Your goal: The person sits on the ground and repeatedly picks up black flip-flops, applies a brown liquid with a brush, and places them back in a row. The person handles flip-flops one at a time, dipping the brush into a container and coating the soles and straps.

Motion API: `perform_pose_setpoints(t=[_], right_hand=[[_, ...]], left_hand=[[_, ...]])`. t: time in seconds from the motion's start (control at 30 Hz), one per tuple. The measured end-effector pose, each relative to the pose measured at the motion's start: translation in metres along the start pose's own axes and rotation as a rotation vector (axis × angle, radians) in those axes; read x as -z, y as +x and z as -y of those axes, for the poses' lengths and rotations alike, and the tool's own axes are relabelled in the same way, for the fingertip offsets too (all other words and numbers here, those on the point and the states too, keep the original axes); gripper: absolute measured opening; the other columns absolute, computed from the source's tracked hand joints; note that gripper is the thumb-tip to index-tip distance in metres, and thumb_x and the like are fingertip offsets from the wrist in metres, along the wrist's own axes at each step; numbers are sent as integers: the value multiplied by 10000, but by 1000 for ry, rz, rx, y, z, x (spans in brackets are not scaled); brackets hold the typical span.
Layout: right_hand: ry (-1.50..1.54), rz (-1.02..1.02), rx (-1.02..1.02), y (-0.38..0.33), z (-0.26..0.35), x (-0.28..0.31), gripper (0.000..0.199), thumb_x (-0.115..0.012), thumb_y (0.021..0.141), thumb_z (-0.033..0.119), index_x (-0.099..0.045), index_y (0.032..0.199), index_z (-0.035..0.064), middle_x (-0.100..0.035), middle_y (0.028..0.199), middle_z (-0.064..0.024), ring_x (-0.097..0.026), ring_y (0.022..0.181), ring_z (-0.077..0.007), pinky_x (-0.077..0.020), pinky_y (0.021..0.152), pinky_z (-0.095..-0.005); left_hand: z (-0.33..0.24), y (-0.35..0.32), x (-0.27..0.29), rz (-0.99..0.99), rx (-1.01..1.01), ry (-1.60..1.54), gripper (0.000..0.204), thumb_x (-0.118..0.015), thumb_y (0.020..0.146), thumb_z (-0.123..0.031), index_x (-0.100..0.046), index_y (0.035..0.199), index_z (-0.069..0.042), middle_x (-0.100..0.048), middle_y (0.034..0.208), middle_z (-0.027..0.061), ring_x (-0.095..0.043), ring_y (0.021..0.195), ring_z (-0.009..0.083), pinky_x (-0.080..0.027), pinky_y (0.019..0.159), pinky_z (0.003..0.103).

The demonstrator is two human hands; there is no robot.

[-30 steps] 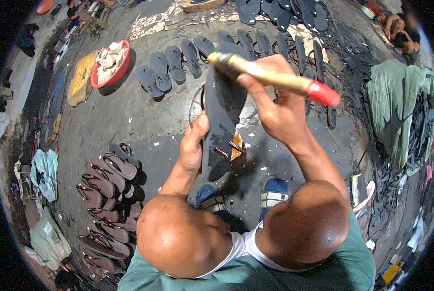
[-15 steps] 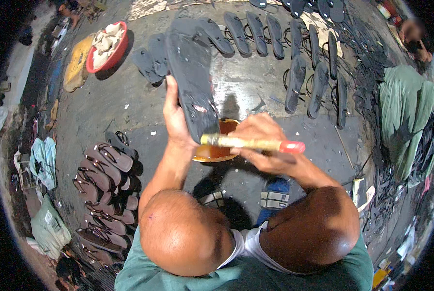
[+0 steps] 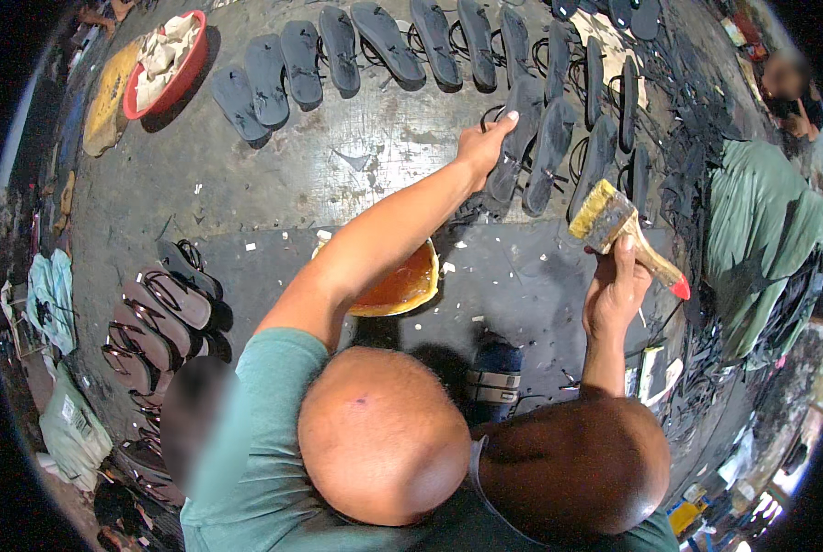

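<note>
My left arm reaches across to the far right, where my left hand (image 3: pixel 486 150) is closed on the edge of a black sandal (image 3: pixel 519 120), thumb on top. That sandal is at the row's inner side, close beside another black sandal (image 3: pixel 549 156). In my right hand (image 3: pixel 614 293) is a wide paintbrush (image 3: pixel 603 219), raised with its yellowed bristles toward the upper left and its red handle tip lower right. Below my left forearm, which partly hides it, sits a bowl (image 3: pixel 399 310) of amber liquid. Black sandals (image 3: pixel 386 46) line the far floor in a curve.
Brown sandals (image 3: pixel 179 300) are lined up at the left. A red basin (image 3: pixel 202 66) with pale cloth or scraps stands far left, beside a yellow-stained block (image 3: pixel 108 106). Green cloth (image 3: pixel 763 221) and dark scraps lie along the right. Another person (image 3: pixel 788 87) is at the upper right edge.
My left hand has carried the sandal from above the bowl to the far right. The brush has left the sandal and moved right, its bristles now turned up. The view has shifted.
</note>
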State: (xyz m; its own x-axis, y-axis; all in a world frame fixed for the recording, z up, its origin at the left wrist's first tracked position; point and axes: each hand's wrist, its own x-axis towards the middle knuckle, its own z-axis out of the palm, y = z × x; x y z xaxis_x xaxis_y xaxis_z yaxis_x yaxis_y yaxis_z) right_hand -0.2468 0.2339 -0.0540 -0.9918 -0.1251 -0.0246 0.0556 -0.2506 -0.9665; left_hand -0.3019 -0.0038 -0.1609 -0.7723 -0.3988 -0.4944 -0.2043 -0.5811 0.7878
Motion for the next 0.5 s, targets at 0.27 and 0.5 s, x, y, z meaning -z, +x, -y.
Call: perform_pose_setpoints(t=[0.27,0.5], right_hand=[[-396,388,-85,-22,-25,-44,343,-692,934,217,-622,1201,14,-643,1076,-60,-569,1015,-130,-429,954,-298],[-1005,1005,565,-64,-85,-117,308,-782,815,246,-716,999,9,-401,1474,-184,-372,1340,-388,-276,1136,-481]], left_hand=[[-25,-30,51,-144,-137,526,861,-732,796,-618,-572,1231,108,-634,1130,225,-594,1048,251,-483,885,429],[-123,-202,266,-971,-887,721,406,-695,912,-393,-716,1088,-27,-716,1070,131,-654,1019,232,-478,926,350]])
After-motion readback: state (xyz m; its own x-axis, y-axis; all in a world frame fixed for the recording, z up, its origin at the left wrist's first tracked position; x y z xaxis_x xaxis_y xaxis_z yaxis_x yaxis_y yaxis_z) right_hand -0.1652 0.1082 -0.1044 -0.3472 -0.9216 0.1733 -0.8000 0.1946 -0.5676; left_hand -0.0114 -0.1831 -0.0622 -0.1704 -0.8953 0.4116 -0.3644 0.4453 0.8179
